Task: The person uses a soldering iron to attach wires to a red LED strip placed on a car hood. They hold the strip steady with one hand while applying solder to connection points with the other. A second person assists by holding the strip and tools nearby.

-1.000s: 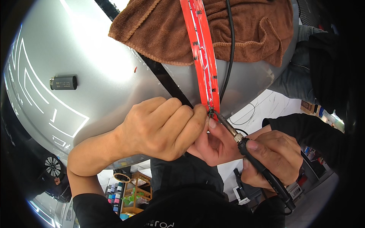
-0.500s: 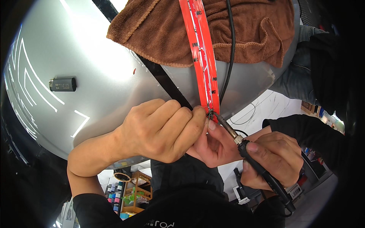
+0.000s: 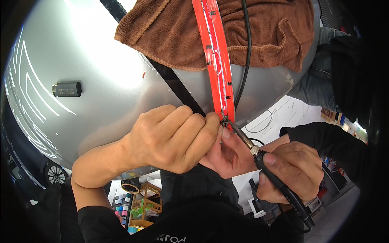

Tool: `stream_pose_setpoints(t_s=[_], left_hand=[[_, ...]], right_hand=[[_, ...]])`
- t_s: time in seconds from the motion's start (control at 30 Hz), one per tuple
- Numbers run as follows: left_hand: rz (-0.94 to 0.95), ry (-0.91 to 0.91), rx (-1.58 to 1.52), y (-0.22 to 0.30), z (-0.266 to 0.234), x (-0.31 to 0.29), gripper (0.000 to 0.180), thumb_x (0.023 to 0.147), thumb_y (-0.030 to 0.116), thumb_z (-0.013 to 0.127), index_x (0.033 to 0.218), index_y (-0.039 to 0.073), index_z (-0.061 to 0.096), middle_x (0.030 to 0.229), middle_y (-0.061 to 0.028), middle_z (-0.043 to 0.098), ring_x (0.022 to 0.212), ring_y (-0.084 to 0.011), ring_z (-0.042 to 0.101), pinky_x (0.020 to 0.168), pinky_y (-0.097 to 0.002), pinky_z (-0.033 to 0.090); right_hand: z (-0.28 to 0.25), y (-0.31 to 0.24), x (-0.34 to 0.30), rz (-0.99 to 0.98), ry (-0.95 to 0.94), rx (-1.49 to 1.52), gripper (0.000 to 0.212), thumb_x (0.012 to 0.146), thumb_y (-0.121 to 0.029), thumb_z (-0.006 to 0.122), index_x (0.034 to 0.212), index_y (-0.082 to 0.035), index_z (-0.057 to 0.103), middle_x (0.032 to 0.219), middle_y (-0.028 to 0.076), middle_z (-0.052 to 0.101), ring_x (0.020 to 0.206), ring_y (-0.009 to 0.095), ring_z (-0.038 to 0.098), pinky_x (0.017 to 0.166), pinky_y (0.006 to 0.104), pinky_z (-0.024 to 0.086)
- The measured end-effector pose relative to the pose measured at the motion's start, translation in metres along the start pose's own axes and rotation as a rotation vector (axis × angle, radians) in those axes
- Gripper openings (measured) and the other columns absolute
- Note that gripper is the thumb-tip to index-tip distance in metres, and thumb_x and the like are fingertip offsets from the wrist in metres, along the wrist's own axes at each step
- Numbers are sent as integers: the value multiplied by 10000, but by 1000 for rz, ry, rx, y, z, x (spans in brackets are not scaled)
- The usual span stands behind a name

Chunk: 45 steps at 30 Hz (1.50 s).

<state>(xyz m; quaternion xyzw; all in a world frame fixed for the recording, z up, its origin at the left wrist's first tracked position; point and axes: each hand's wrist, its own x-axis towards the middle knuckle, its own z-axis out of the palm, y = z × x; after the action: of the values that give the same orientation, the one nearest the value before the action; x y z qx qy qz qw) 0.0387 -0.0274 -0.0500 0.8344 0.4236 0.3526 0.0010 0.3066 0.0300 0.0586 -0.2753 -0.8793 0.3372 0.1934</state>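
My right hand [image 3: 298, 168] grips a black-handled soldering iron [image 3: 279, 180]. Its metal tip meets thin dark wires [image 3: 224, 120] at the near end of a red-backed adhesive strip [image 3: 216, 56]. My left hand [image 3: 174, 137] is closed in a pinch beside that end; what lies between its fingertips is hidden. Another person's hand [image 3: 231, 156], reaching in from the right, pinches at the wires from below, close against my left fingers. The strip runs away over a brown towel [image 3: 174, 36], which is draped on a glossy silver curved panel [image 3: 109, 73].
A black lighter [image 3: 67, 89] lies on the panel at left. A black cable [image 3: 246, 48] runs right of the strip. The other person's jeans [image 3: 312, 77] and black sleeve [image 3: 328, 137] are at right. Below stands a wooden shelf [image 3: 148, 202]; a dark car wheel [image 3: 55, 174] shows far left.
The hands and soldering iron stay almost in place, with the iron's tip still at the wires. At the left, a dark shape has shifted, uncovering a car's side and wheel.
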Motion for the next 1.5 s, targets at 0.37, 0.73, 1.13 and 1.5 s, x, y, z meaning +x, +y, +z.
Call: stream_pose_setpoints(t_s=[0.37, 0.73, 1.13, 1.5], left_hand=[[9, 26, 0, -1, 4, -1, 331, 721, 152, 749, 979, -55, 736, 730, -6, 488, 592, -103, 482, 462, -248, 346], [8, -4, 10, -1, 2, 1, 299, 765, 152, 756, 979, -56, 736, 726, -5, 493, 589, -100, 483, 458, -244, 351], [11, -18, 9, -4, 3, 2, 300, 766, 152, 756, 979, -58, 735, 722, -6, 489, 586, -99, 480, 458, -242, 359], [6, -26, 6, -4, 2, 1, 329, 739, 165, 752, 979, -59, 736, 725, -6, 491, 588, -102, 481, 460, -246, 357]], right_hand=[[-2, -3, 2, 7, -4, -29, 512, 694, 19, 787, 1205, 35, 755, 840, 114, 685, 673, 268, 748, 610, 374, 639], [0, 1, -2, 10, 27, -27, 532, 655, 46, 753, 1187, 36, 764, 825, 111, 690, 657, 265, 746, 596, 353, 618], [2, 3, -1, 11, 29, -24, 518, 655, 33, 755, 1172, 32, 768, 818, 108, 695, 657, 262, 748, 599, 348, 614], [5, 2, 0, 4, 45, -17, 505, 654, 20, 757, 1159, 28, 771, 811, 106, 700, 657, 260, 750, 602, 344, 610]])
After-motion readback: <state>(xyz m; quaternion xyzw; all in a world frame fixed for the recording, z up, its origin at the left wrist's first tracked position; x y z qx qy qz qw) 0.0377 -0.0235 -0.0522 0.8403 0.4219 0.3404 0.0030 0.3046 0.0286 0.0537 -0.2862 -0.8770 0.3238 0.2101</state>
